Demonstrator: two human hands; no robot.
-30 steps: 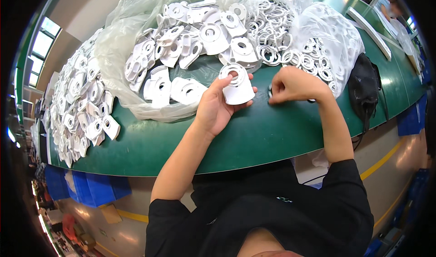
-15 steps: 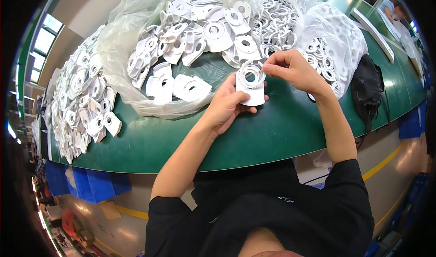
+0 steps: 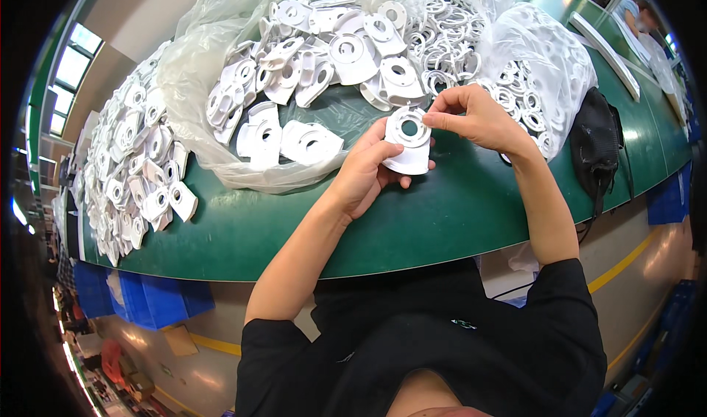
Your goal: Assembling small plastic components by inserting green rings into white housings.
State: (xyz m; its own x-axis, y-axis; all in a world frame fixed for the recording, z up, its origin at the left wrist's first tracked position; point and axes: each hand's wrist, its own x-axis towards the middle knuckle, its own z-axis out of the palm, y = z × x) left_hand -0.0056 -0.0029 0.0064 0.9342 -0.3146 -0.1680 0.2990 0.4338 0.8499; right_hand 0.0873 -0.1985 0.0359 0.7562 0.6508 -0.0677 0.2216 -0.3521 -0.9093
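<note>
My left hand [image 3: 368, 168] is closed around a white plastic housing [image 3: 407, 161], its thumb pressed on the front face and fingertips showing past the lower right edge. The housing has a rounded top, a flared lower end and a large round hole. Around that hole lies a white plastic ring [image 3: 399, 121], seemingly flat against the face. My right hand [image 3: 479, 120] pinches the ring's right rim between thumb and forefinger. Beyond my hands, a large clear plastic bag [image 3: 213, 168] lies open with many similar housings [image 3: 352, 57] in it.
White rings [image 3: 449, 37] fill a bag at the back; another clear bag [image 3: 549, 48] of rings stands to its right. A heap of white parts [image 3: 136, 152] covers the table's left end. A black bag [image 3: 595, 141] lies at right on the green table [image 3: 442, 229]. Far right, another person [image 3: 637, 19].
The ring was tilted up at the housing's hole and now lies flatter on it. My right fingers have come down slightly with it, and the housing's face has turned a little.
</note>
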